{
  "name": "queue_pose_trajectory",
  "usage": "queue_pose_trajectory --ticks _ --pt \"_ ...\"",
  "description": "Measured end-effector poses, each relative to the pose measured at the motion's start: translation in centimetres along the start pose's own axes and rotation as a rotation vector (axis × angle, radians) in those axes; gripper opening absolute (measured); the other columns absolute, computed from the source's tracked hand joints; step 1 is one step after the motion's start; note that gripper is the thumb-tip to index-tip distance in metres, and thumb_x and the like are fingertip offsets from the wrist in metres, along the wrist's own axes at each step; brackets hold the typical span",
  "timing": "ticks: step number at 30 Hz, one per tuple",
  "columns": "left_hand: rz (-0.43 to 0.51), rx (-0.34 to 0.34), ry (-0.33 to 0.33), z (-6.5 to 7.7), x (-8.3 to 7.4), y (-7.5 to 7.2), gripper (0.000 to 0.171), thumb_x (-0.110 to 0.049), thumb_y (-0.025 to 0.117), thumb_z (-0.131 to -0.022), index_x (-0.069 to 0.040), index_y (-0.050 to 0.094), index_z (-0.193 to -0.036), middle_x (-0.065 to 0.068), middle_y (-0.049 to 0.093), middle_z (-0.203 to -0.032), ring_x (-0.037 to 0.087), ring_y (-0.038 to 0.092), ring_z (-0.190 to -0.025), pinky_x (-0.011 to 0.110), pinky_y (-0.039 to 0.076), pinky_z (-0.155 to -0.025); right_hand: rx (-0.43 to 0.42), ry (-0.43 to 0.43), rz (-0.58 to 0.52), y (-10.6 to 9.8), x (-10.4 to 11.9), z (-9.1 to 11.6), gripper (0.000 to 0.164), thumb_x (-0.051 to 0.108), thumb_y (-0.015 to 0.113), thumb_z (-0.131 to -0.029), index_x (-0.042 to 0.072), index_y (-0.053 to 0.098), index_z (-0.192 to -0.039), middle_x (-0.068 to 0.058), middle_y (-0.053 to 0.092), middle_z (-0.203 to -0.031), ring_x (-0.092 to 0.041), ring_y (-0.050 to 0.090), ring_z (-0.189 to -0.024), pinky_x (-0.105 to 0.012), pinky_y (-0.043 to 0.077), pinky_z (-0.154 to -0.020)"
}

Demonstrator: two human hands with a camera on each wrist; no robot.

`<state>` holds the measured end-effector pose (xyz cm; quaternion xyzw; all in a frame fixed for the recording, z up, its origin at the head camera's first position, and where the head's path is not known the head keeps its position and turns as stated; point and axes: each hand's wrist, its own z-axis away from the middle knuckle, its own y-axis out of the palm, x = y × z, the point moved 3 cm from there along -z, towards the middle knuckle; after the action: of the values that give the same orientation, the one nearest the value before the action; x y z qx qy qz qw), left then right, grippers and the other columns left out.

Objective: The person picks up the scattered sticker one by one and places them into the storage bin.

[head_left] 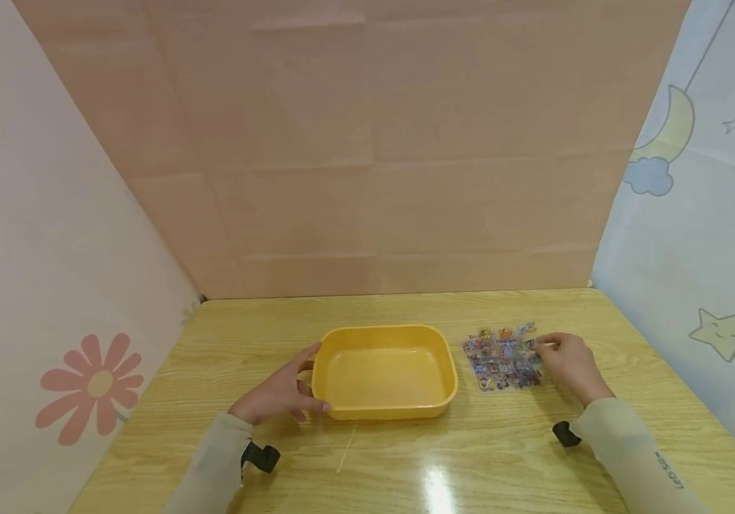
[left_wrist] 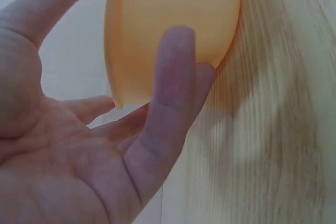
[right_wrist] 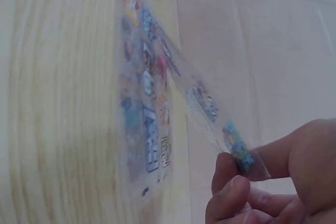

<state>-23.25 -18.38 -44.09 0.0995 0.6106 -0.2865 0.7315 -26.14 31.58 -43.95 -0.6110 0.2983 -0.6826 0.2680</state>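
In the head view a yellow plastic tray (head_left: pixel 383 368) with rounded corners sits on the table. My left hand (head_left: pixel 283 392) grips its left end, thumb at the near corner and fingers toward the far one. The left wrist view shows the fingers (left_wrist: pixel 176 77) curled against the outer wall. To the tray's right lie clear sticker sheets (head_left: pixel 502 360) with small colourful prints. My right hand (head_left: pixel 569 360) pinches the edge of one clear sticker sheet (right_wrist: pixel 202 100) between thumb and fingers. That sheet slants up from another sheet (right_wrist: pixel 147 114) lying flat on the wood.
The light wood table (head_left: pixel 264 335) ends at a pinkish-brown paper backdrop (head_left: pixel 367 178). Pale printed panels stand at both sides, the left one with a red flower (head_left: pixel 98 385). Black wrist mounts (head_left: pixel 261 457) are strapped near both hands.
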Motion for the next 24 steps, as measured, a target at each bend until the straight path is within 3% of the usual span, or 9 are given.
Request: queue_pose_trajectory --ticks 5,15,24 --pt "0.001 0.002 -0.002 0.0 -0.1 0.1 0.114 -0.015 0.085 -0.082 -0.026 0.005 -0.162 0.025 0.027 -0.156 0.028 0.071 -0.095 0.043 0.059 -0.063 -0.037 0.006 -0.068 -0.2 0.6 0.2 0.056 0.033 0.042 -0.107 -0.011 0.046 -0.141 -0.039 0.048 -0.133 -0.048 0.056 -0.109 -0.046 0.052 -0.072" --pt "-0.019 -0.010 -0.006 0.0 -0.3 0.1 0.117 -0.017 0.086 -0.081 -0.024 0.003 -0.163 0.025 0.024 -0.158 0.026 0.071 -0.094 0.041 0.058 -0.063 -0.071 -0.053 -0.179 -0.8 2.9 0.8 0.055 0.031 0.045 -0.107 -0.007 0.042 -0.146 -0.027 0.064 -0.114 -0.031 0.061 -0.080 -0.040 0.047 -0.056" --pt "-0.019 -0.003 0.001 0.2 -0.3 0.1 0.117 -0.017 0.085 -0.081 -0.023 0.002 -0.163 0.026 0.022 -0.158 0.026 0.071 -0.095 0.041 0.058 -0.064 -0.038 -0.064 -0.190 -0.8 5.4 1.5 0.058 0.034 0.050 -0.105 -0.004 0.041 -0.148 -0.021 0.067 -0.110 -0.020 0.058 -0.074 -0.036 0.045 -0.056"
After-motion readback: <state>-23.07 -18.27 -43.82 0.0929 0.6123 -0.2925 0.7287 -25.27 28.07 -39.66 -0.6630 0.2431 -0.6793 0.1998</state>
